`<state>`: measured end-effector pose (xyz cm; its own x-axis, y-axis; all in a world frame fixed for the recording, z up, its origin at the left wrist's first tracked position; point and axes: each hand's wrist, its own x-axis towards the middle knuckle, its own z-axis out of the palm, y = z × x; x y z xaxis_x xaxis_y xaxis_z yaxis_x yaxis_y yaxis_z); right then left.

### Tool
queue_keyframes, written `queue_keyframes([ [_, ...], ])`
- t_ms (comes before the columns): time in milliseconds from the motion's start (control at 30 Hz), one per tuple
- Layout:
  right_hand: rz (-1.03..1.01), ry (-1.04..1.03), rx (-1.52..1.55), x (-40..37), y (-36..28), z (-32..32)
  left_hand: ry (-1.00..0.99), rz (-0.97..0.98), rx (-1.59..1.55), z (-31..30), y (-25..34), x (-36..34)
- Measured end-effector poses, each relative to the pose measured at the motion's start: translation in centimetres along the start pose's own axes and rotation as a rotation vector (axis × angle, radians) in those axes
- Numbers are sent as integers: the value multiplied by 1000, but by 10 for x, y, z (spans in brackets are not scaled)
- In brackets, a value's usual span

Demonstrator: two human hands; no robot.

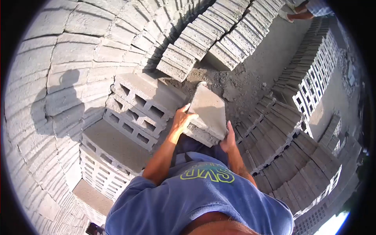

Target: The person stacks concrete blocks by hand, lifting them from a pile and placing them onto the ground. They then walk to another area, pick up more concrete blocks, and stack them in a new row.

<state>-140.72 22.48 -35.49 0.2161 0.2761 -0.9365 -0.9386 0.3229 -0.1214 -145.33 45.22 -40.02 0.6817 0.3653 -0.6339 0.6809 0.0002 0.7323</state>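
A grey concrete block (pixel 208 110) is held in front of my body, its flat face turned up and one end pointing away from me. My left hand (pixel 183 118) grips its left side, thumb lying over the upper edge. On the right side, my right hand (pixel 228 139) presses against the block near its closer corner, fingers pointing forward along the edge. The block's underside is hidden. Just left of my left hand are stacked hollow blocks (pixel 137 103) with rectangular holes facing me.
A tall wall of stacked blocks (pixel 78 51) rises on the left, with my shadow on it. Rows of blocks (pixel 196 37) stand ahead, beside sandy rubble (pixel 244 84). More stacks (pixel 290 150) line the right. Another person's legs (pixel 299 15) show at the far top right.
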Motion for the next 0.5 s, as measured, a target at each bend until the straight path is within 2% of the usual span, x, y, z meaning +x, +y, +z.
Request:
queue_keyframes([
  [67, 198, -136, 70, -6, 17, -38, -180, -113, 239, -21, 97, -64],
  [100, 221, -78, 25, -15, 22, -25, -113, 104, 326, -19, 90, -85],
  [133, 249, -5, -31, -32, 32, -11, -95, 228, 381, -29, 105, -115],
  [167, 90, -164, -164, -41, 61, -6, -46, 382, 452, -36, 110, -141],
  [200, -43, -190, -290, -66, 87, 24, -9, 545, 549, -50, 116, -164],
  [267, -183, -493, -200, -107, 133, 65, -85, 576, 737, -88, 150, -234],
  [300, -199, -561, -224, -125, 148, 74, -26, 559, 728, -99, 149, -266],
  [367, -196, -600, -353, -158, 171, 92, 187, 800, 801, -117, 141, -329],
  [400, -197, -609, -427, -173, 180, 100, 219, 794, 805, -125, 137, -361],
  [467, -193, -634, -544, -197, 200, 116, 563, 876, 751, -145, 126, -425],
  [500, -191, -642, -596, -207, 216, 122, 635, 856, 746, -153, 119, -455],
])
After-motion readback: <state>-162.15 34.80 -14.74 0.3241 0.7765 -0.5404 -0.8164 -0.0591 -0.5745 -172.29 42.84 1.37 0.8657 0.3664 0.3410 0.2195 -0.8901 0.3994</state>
